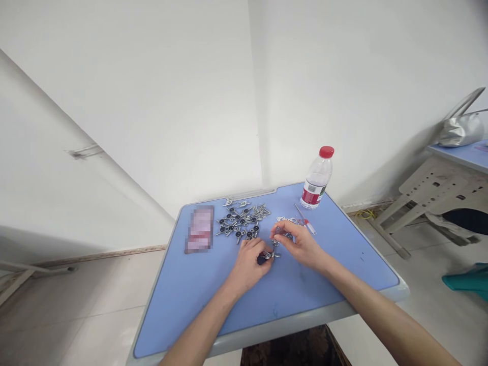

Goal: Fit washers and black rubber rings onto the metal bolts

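Observation:
My left hand (249,267) and my right hand (296,247) meet above a blue desk (267,305), both gripping a small metal assembly (272,253) with a black part at its left end. Behind them lies a loose pile of metal fittings with black round parts and screws (236,221). A few more metal pieces (285,219) sit close to my right fingers. A small screwdriver (305,220) with a red and white handle lies just beyond my right hand. My fingers hide part of the assembly.
A clear plastic water bottle (317,178) with a red cap stands at the desk's far right corner. A blurred flat packet (199,230) lies at the far left. Beyond the desk are white walls, a tiled floor, another blue desk (457,155), and a silver bag (461,129).

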Demonstrator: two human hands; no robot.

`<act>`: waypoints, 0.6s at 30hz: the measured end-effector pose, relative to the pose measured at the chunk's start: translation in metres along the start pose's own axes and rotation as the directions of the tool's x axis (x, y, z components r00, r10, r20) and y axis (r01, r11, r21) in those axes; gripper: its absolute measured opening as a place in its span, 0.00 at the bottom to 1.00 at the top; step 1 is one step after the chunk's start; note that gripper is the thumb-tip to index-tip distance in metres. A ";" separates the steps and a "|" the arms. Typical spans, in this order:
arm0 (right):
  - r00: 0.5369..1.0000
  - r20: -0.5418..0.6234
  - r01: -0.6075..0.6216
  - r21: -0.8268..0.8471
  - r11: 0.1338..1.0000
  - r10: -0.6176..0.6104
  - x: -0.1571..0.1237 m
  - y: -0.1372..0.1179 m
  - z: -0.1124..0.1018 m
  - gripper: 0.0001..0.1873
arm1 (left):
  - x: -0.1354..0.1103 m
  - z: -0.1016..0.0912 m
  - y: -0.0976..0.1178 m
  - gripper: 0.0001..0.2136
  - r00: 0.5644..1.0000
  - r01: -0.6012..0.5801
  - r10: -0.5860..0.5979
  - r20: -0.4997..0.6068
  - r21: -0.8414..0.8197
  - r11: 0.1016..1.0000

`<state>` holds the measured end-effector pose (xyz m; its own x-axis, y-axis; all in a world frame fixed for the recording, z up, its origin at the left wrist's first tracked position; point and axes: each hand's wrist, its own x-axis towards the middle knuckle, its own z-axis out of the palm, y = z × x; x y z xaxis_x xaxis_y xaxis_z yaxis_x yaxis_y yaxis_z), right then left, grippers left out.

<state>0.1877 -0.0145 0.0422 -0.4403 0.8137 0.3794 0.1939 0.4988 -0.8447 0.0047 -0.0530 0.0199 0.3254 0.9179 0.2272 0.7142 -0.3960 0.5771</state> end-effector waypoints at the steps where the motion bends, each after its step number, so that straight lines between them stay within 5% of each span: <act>1: 1.000 0.004 0.000 -0.004 1.000 0.000 0.000 0.000 0.000 0.05 | 0.000 0.000 0.000 0.04 1.000 0.001 -0.001 -0.001 0.000 1.000; 13: 0.997 0.058 0.050 -0.057 0.997 -0.046 -0.001 -0.002 -0.001 0.06 | 0.000 -0.002 0.003 0.05 1.000 0.004 -0.004 -0.007 -0.008 1.000; 18: 0.987 0.046 0.161 -0.120 0.980 -0.157 -0.002 0.003 0.000 0.15 | 0.000 -0.002 0.003 0.04 1.000 0.009 -0.009 0.000 -0.008 1.000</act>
<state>0.1888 -0.0142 0.0387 -0.5048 0.7111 0.4893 0.2244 0.6555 -0.7211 0.0060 -0.0542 0.0234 0.3192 0.9214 0.2219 0.7122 -0.3876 0.5853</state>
